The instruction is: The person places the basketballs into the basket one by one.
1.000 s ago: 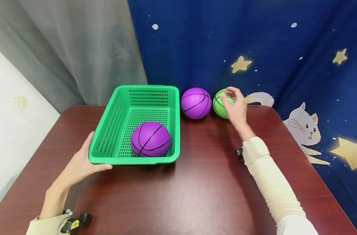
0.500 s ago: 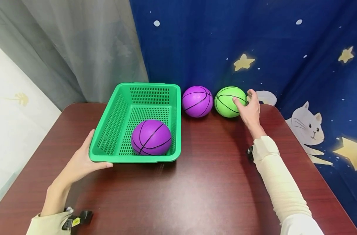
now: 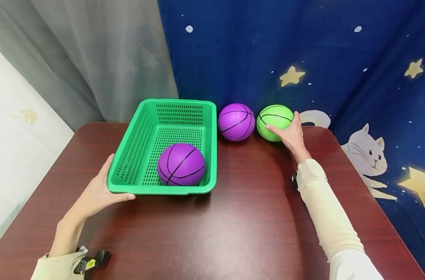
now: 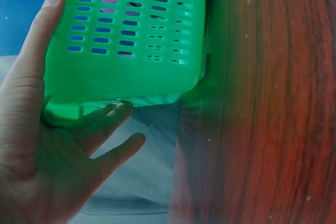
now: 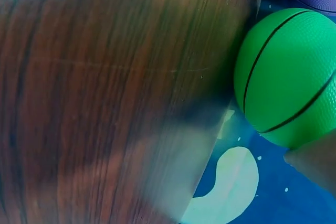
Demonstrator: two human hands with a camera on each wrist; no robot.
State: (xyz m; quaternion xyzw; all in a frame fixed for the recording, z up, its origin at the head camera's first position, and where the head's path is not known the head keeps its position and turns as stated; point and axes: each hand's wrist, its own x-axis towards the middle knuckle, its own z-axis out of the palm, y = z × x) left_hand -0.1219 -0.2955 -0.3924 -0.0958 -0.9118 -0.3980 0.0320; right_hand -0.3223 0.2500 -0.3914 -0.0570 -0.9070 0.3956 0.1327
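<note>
A green plastic basket (image 3: 163,189) with slotted walls sits on the table, one purple toy basketball (image 3: 181,165) inside at its front right. My left hand (image 3: 95,194) holds its front left corner, thumb along the front and fingers along the left side. In the left wrist view the hand (image 4: 47,145) lies against the slotted wall. My right hand (image 3: 292,135) grips the right side of a green toy basketball (image 3: 273,116), thumb in front; its far fingers are mostly hidden. The right wrist view shows that green ball (image 5: 289,77) and part of a finger (image 5: 317,161) touching it.
Another purple ball (image 3: 236,122) stands between the basket and the green ball, near the table's back edge. Behind the reddish-brown table (image 3: 212,241) hang a grey curtain (image 3: 128,58) and a blue starry curtain (image 3: 233,50).
My right hand first moved right, off the top of the green ball, then closed in on its right side. The left hand stays at the basket corner.
</note>
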